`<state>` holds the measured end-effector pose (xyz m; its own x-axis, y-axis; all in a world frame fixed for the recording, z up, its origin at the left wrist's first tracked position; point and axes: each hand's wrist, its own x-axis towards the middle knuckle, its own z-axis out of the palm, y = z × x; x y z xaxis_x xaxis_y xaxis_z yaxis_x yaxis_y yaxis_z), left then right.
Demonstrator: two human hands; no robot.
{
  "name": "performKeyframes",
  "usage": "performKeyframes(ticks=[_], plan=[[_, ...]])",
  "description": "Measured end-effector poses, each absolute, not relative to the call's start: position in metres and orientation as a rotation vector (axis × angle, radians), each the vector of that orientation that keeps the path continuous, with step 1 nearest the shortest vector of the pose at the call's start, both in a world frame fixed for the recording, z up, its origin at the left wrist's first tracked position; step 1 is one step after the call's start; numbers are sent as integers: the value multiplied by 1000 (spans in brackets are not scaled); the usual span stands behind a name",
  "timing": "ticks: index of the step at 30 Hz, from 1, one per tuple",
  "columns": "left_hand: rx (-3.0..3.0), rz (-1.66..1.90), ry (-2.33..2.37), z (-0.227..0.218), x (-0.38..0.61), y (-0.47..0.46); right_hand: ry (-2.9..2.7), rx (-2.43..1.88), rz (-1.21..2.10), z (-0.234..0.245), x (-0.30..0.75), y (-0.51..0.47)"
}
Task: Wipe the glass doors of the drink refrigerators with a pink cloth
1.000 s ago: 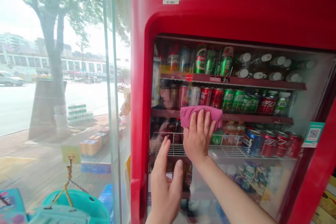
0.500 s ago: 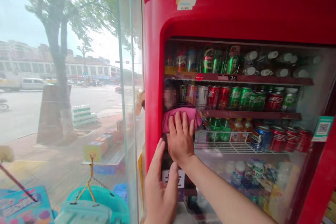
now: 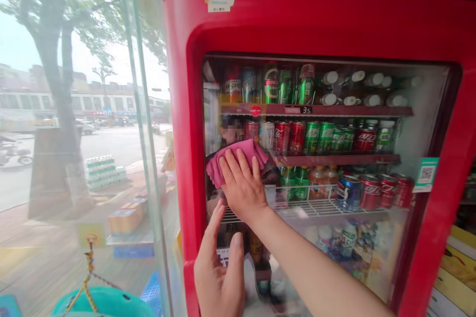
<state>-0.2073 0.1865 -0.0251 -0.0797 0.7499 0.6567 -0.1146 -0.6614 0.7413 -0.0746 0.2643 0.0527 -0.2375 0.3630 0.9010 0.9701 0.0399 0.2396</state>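
The cloth [image 3: 214, 166] is now shifted leftward along the glass [image 3: 424, 124], pressed near its left edge beneath the flat, spread right hand [image 3: 244, 191]. The left hand [image 3: 216, 278] is held open below. Wiping seems under way; even pressure appears called for along that edge.

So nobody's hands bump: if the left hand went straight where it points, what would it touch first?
Probably the right hand, just above the left hand in the picture; depth is unclear, so the glass door might come first.
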Motion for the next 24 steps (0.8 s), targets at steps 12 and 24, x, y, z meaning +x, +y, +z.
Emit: performKeyframes(ticks=[12, 24], plan=[[1793, 1746, 701, -27, -147, 169, -1512, -1447, -1289, 92, 56, 206], [1946, 1688, 652, -33, -78, 154, -1235, -1607, -1391, 119, 222, 128]])
